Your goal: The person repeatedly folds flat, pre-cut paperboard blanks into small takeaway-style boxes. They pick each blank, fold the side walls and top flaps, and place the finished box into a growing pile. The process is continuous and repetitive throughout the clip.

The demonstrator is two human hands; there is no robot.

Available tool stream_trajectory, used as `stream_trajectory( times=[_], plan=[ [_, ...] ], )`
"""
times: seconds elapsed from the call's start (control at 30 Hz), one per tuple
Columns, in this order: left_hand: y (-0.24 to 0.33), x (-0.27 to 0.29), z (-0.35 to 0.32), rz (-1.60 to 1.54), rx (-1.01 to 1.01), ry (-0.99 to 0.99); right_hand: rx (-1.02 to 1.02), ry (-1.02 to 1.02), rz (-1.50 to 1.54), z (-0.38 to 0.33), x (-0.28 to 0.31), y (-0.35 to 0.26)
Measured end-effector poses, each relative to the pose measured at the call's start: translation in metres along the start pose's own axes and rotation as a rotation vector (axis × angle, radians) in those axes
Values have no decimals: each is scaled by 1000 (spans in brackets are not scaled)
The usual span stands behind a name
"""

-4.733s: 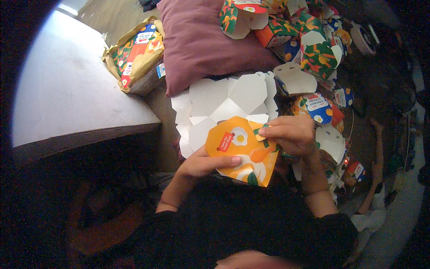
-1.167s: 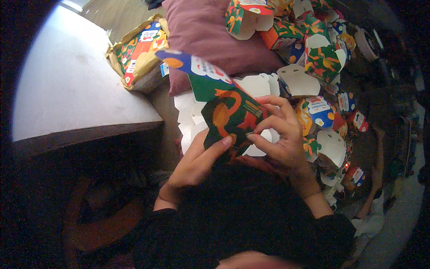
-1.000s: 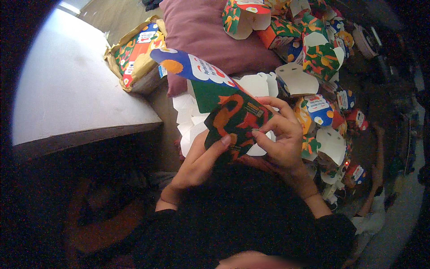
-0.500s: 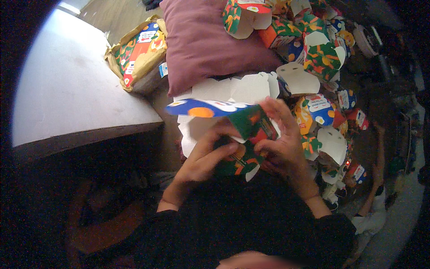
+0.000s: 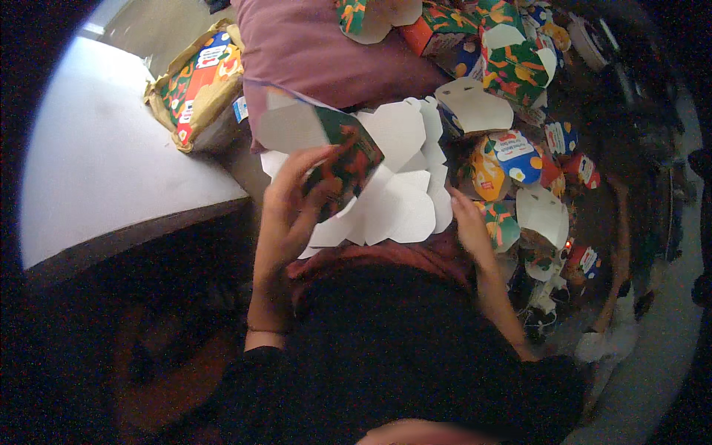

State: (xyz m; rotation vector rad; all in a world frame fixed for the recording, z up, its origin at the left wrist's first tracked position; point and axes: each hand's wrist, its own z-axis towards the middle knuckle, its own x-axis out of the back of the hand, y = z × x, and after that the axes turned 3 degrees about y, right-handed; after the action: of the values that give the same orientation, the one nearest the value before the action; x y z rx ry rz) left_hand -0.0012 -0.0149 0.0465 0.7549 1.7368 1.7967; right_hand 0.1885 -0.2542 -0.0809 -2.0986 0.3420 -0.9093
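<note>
Head view, L hand (image 5: pixel 288 208): fingers grasping part-folded green box (image 5: pixel 357 152), held over white blanks (image 5: pixel 404 211); print blurred.
R hand (image 5: pixel 472 226): fingers at blanks' R edge; can't tell if pinching.
Box pile (image 5: pixel 513 157): R side, lettering on white patches.
Paper-wrapped pack (image 5: pixel 199 87): L, white text patches; blue/white sticker (image 5: pixel 239 110) at its R.
Pillow (image 5: pixel 326 55): mauve, behind blanks.

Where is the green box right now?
In the head view, the green box is left of centre, held in the person's left hand, in front of the white cardboard sheets and the purple pillow's lower edge.
</note>
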Motion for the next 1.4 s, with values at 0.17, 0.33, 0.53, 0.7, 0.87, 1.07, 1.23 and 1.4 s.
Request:
stream_trajectory(
  times=[0.17, 0.33, 0.53, 0.7, 0.87, 1.07, 1.23, 1.4],
  plan=[
    [-24, -19, 7, 17, 23, -236, -134, -394, 435, 11, 7, 9],
    [-32, -20, 9, -91, 86, -248, 216, -452, 186, 16, 1, -12],
    [-34, -12, 14, -152, 111, -303, 568, -235, 111, 10, -36, -55],
    [-35, -14, 17, -183, 146, -311, 690, -389, -23, 18, -59, -67],
    [-34, -14, 21, -234, 155, -311, 574, -420, 88, 28, -76, -42],
    [-32, -9, 20, -326, 191, -259, 448, -464, 232, 34, -84, -24],
    [-36, -10, 22, -307, 194, -253, 522, -408, -16, 24, -76, -39],
    [-37, -11, 19, -280, 141, -247, 602, -414, -79, 19, -62, -50]
  ],
)
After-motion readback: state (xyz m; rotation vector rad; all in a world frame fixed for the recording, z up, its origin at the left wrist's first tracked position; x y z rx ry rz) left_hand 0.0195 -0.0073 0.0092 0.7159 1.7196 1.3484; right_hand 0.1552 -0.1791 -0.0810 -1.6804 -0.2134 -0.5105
